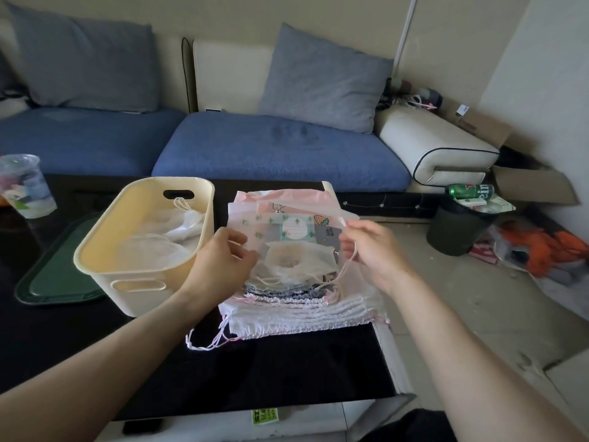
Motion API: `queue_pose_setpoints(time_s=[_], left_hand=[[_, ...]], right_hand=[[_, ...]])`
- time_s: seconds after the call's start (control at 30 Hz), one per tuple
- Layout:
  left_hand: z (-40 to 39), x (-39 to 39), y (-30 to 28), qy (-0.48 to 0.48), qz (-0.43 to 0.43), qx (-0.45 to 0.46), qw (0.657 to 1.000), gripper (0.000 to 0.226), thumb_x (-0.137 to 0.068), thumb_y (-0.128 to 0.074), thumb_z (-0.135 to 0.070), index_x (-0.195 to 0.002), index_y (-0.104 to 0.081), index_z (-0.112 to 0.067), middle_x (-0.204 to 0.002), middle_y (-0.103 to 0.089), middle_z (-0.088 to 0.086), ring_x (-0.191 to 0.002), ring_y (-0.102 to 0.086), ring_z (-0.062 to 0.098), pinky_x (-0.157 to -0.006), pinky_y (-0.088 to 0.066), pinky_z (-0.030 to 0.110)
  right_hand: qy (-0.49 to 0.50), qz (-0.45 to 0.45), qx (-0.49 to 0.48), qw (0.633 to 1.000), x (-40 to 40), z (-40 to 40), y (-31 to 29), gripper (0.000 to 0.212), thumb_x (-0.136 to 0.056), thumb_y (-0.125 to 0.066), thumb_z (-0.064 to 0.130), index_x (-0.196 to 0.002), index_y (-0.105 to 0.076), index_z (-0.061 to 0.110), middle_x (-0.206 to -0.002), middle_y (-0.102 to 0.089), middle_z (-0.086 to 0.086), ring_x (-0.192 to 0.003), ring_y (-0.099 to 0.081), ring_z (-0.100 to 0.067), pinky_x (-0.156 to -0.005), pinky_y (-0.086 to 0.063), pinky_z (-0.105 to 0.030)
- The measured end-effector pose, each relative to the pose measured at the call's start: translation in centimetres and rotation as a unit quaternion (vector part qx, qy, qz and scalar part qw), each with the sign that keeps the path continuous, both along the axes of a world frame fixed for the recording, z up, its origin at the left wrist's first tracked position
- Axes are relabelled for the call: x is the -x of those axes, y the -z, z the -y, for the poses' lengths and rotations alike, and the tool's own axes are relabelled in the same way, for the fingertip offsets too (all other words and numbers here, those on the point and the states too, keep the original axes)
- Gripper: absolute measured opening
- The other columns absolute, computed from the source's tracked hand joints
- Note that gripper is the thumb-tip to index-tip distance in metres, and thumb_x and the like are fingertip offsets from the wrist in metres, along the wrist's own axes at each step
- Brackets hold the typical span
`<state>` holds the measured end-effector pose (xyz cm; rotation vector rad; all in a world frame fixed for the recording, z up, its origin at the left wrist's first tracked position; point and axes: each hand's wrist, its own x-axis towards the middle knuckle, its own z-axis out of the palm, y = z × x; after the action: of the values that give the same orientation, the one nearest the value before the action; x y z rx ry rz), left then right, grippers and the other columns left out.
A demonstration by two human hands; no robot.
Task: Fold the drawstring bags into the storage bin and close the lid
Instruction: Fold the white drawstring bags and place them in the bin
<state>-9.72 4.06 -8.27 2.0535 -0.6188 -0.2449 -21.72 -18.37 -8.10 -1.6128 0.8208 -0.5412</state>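
Note:
A stack of translucent drawstring bags lies on the black table, ruffled tops toward me, cords trailing at the front left. Above the stack I hold one frosted drawstring bag with a cactus print stretched between both hands. My left hand pinches its left edge; my right hand pinches its right edge and a cord. The cream storage bin stands just left of the stack, open, with several white folded bags inside. The dark green lid lies flat under and left of the bin.
A clear plastic cup stands at the table's far left. A blue sofa runs behind the table. To the right on the floor are a dark waste bin with a green can, cardboard boxes and orange clutter.

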Motion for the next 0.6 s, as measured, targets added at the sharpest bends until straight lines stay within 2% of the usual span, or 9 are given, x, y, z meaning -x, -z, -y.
queue_pose_setpoints(time_s=[0.07,0.1,0.13,0.17,0.23,0.3,0.37,0.47,0.6], left_hand=[[0.2,0.1,0.4,0.000,0.028,-0.109,0.994,0.044,-0.094,-0.057,-0.041,-0.128,-0.045,-0.014,-0.117,-0.055,0.003,-0.095,-0.062,0.020,-0.080,-0.046,0.032],[0.3,0.4,0.7,0.006,0.060,-0.144,0.988,0.048,-0.095,-0.053,-0.044,-0.131,-0.042,-0.013,-0.126,-0.049,0.006,-0.104,-0.058,0.024,-0.086,-0.042,0.033],[0.3,0.9,0.9,0.017,0.101,-0.151,0.983,0.049,-0.096,-0.051,-0.044,-0.133,-0.042,-0.014,-0.130,-0.045,0.007,-0.111,-0.055,0.026,-0.088,-0.039,0.032],[0.4,1.4,1.0,0.038,0.148,-0.136,0.979,0.047,-0.096,-0.052,-0.042,-0.132,-0.043,-0.014,-0.131,-0.044,0.006,-0.116,-0.052,0.024,-0.090,-0.037,0.030],[0.7,2.3,1.1,0.108,0.237,-0.097,0.961,0.045,-0.093,-0.056,-0.041,-0.130,-0.048,-0.016,-0.128,-0.051,0.001,-0.118,-0.050,0.018,-0.096,-0.039,0.030],[1.3,3.0,1.4,0.164,0.292,-0.109,0.936,0.047,-0.091,-0.059,-0.044,-0.130,-0.048,-0.020,-0.125,-0.057,-0.004,-0.118,-0.051,0.015,-0.101,-0.039,0.033],[1.9,3.5,1.9,0.182,0.316,-0.143,0.920,0.050,-0.090,-0.062,-0.043,-0.133,-0.046,-0.022,-0.126,-0.058,-0.005,-0.118,-0.053,0.016,-0.100,-0.038,0.035],[2.8,3.2,2.7,0.171,0.325,-0.141,0.919,0.043,-0.092,-0.065,-0.032,-0.131,-0.052,-0.019,-0.125,-0.060,-0.003,-0.116,-0.056,0.019,-0.098,-0.040,0.033],[3.6,2.4,3.2,0.160,0.337,-0.136,0.918,0.023,-0.097,-0.060,-0.023,-0.119,-0.064,-0.016,-0.114,-0.064,0.000,-0.106,-0.060,0.023,-0.092,-0.042,0.034]], right_hand=[[-0.027,-0.168,0.073,0.983,0.7,1.1,0.7,0.057,-0.095,-0.065,0.039,-0.144,-0.049,0.015,-0.131,-0.060,-0.002,-0.115,-0.059,-0.021,-0.100,-0.048,-0.042],[-0.045,-0.230,0.110,0.966,1.0,1.4,0.7,0.064,-0.093,-0.065,0.045,-0.148,-0.045,0.017,-0.142,-0.054,-0.002,-0.124,-0.056,-0.023,-0.103,-0.044,-0.041],[-0.063,-0.259,0.143,0.953,1.3,1.5,0.7,0.064,-0.093,-0.065,0.045,-0.146,-0.048,0.015,-0.146,-0.054,-0.004,-0.127,-0.056,-0.026,-0.102,-0.043,-0.041],[-0.077,-0.259,0.172,0.947,1.4,1.5,0.6,0.055,-0.093,-0.066,0.043,-0.137,-0.058,0.011,-0.141,-0.060,-0.008,-0.120,-0.061,-0.028,-0.098,-0.046,-0.041],[-0.114,-0.223,0.190,0.949,1.6,1.1,0.1,0.036,-0.091,-0.068,0.042,-0.104,-0.075,0.009,-0.111,-0.074,-0.010,-0.094,-0.070,-0.028,-0.084,-0.053,-0.042],[-0.165,-0.214,0.189,0.944,1.7,0.0,-0.4,0.037,-0.081,-0.076,0.054,-0.084,-0.076,0.017,-0.082,-0.077,0.005,-0.080,-0.072,-0.018,-0.077,-0.055,-0.040],[-0.214,-0.232,0.204,0.927,1.5,-1.2,-0.7,0.049,-0.062,-0.083,0.067,-0.077,-0.072,0.021,-0.068,-0.072,0.014,-0.067,-0.067,-0.008,-0.066,-0.052,-0.032],[-0.222,-0.259,0.238,0.909,0.8,-2.8,-0.2,0.051,-0.055,-0.093,0.057,-0.079,-0.063,0.024,-0.071,-0.069,0.010,-0.063,-0.063,-0.008,-0.059,-0.047,-0.026],[-0.164,-0.229,0.281,0.917,0.0,-4.5,0.6,0.039,-0.072,-0.089,0.037,-0.090,-0.058,0.023,-0.090,-0.067,0.005,-0.072,-0.066,-0.014,-0.061,-0.053,-0.028]])
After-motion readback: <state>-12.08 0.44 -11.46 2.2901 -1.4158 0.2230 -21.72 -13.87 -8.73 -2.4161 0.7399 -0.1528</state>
